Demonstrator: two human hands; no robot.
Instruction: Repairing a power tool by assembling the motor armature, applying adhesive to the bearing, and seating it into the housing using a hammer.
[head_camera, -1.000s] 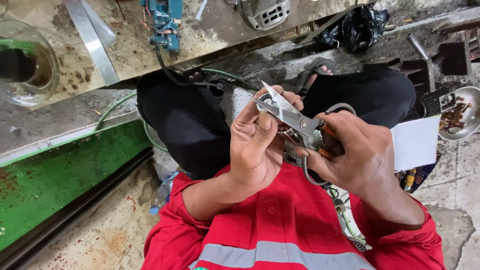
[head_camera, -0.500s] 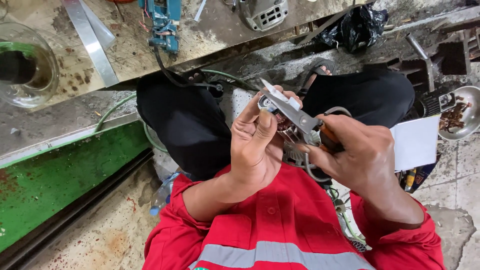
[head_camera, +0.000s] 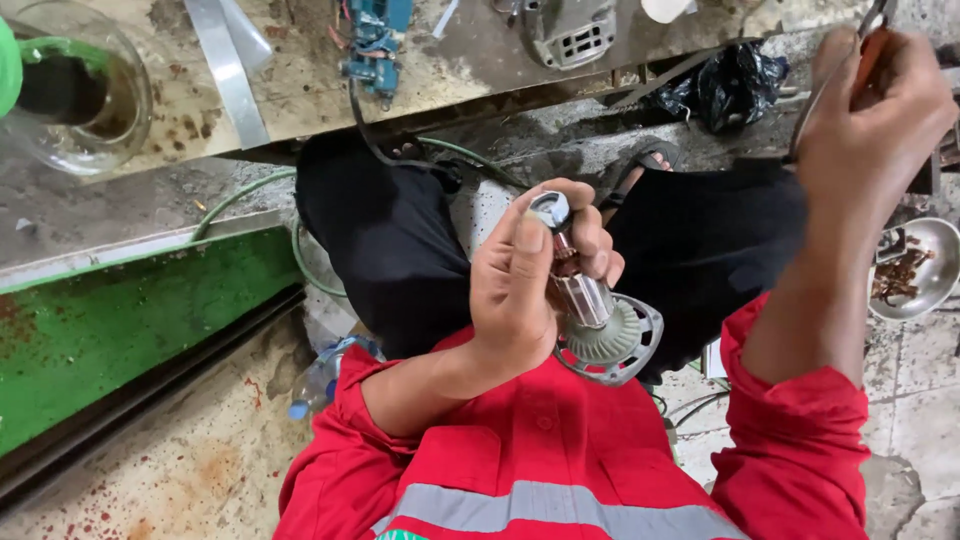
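The left hand (head_camera: 525, 290) is wrapped around a metal motor part (head_camera: 590, 300). It looks like a shaft with a round silver end at the top, a toothed gear near the bottom, and a round plate under the gear. The left grip is closed tight on the shaft, with the thumb up by the silver end. The part sits in front of the person's chest, above the lap.

The right hand (head_camera: 875, 105) is lifted high and off to the side, well apart from the part. Its grip is closed on a thin tool (head_camera: 850, 60) with an orange handle. It may be pliers, but the tool is partly past the edge of the view, so I cannot be sure.

How far along is the work? The part is out in the open and held steady, and no tool touches it now. The gear and plate are still on the shaft, so I think there is more to do on it.

Around the person there is a bench (head_camera: 300, 90) with a glass jar (head_camera: 80, 95), a flat metal strip (head_camera: 230, 70), and a small blue part with wires (head_camera: 375, 40). A black bag (head_camera: 730, 90) lies nearby. A metal bowl (head_camera: 915, 270) with rusty bits sits on the floor at the right. A green metal beam (head_camera: 130, 330) runs along the left. Nothing stands between the two hands.
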